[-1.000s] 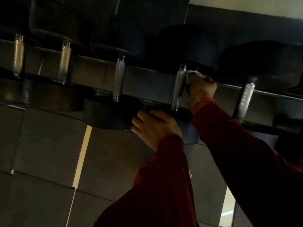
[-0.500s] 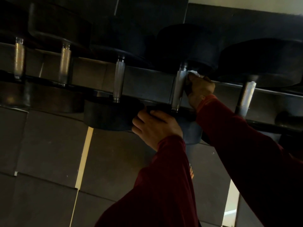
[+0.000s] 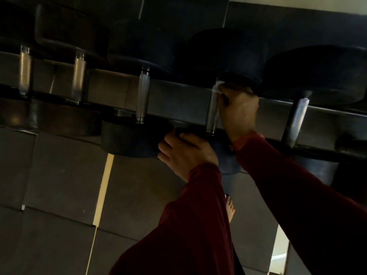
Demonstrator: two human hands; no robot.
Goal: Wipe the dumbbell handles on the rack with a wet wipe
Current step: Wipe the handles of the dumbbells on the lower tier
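Dimly lit, the rack (image 3: 178, 100) carries a row of dumbbells, each lying across its rails with a metal handle between two dark round weights. Taking the dumbbell being wiped (image 3: 226, 54) as the landmark: far to its left stand two handles (image 3: 25, 70) and (image 3: 79, 76), pale and knurled, with heavy weights above and below them. Nearer on its left is a third handle (image 3: 143, 97), whose lower weight (image 3: 131, 137) juts out over the floor tiles (image 3: 59, 175).

Just beside that lower weight, the left hand (image 3: 184, 155) grips the near weight of the landmark dumbbell, its fingers curled over the rim; a dark red sleeve (image 3: 190, 225) runs down from it. Directly above, the landmark handle (image 3: 212, 114) stands bare along most of its visible length. At the handle's top, close under the far weight, a white wet wipe (image 3: 218, 86) is pressed against the metal. The right hand (image 3: 239, 110) holds it there, its grip curled round the handle from the right side with the wipe pinched beneath the fingers.

To the right of the landmark dumbbell, one more handle (image 3: 296, 120) sits apart from the hand, under a broad dark weight (image 3: 321, 76). Below the landmark, between the two sleeves, the toes of a bare foot (image 3: 230, 209) show on the floor.
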